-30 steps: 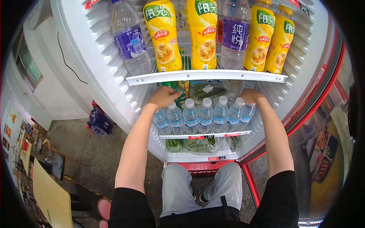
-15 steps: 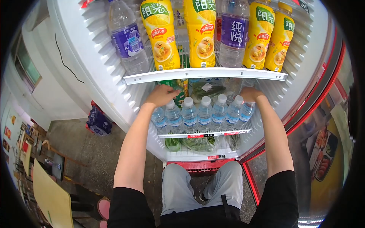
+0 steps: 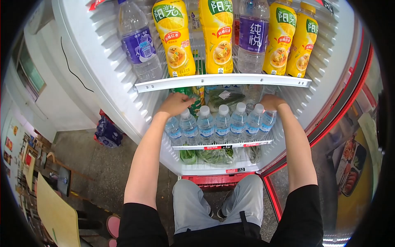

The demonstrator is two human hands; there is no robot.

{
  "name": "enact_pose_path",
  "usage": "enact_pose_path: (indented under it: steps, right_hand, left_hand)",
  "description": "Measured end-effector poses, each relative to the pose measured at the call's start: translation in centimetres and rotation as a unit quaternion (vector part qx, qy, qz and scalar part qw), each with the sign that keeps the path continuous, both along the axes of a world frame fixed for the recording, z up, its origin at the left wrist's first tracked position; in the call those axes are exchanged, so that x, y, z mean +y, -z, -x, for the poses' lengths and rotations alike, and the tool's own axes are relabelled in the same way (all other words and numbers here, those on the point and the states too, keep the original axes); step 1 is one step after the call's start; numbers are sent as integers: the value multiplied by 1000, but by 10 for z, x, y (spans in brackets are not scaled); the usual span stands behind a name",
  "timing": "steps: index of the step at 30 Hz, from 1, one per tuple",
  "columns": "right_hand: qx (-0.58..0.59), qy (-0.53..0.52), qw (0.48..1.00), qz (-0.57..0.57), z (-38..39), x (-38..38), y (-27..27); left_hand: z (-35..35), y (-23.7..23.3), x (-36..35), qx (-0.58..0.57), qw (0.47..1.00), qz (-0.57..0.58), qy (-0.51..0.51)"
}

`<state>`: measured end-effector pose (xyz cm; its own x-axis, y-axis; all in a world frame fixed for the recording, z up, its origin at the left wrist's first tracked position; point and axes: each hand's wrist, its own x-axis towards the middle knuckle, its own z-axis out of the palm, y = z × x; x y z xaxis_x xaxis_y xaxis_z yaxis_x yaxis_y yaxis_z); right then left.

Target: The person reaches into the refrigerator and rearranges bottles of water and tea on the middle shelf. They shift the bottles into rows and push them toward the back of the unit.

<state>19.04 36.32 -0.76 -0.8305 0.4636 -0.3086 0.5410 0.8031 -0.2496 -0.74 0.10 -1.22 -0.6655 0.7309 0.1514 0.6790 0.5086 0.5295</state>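
My left hand reaches over the left end of a row of small clear water bottles with white caps. Its fingers are curled in behind the front caps, and whatever they hold is hidden. At the row's other end, my right hand is bent down over the rightmost bottle, covering its cap; its fingertips are mostly out of sight. Between the hands, behind the bottles, lies a clear bag of green vegetables with a white label. A green package stands beside my left fingers.
Just above my hands runs the upper shelf edge, carrying yellow tea bottles and purple-labelled water bottles. Bagged greens lie below the row. The fridge door stands open on the right.
Both hands stay in nearly the same place among the bottles. The view has shifted very slightly, and my knees have moved a little.
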Motion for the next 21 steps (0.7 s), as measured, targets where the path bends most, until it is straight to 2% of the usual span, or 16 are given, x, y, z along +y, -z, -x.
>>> enact_pose_path:
  steps: [21]
  right_hand:
    - [15,-2,1000,6,-1,-3,-4]
  left_hand:
    - [2,3,-1,12,1000,-8,9]
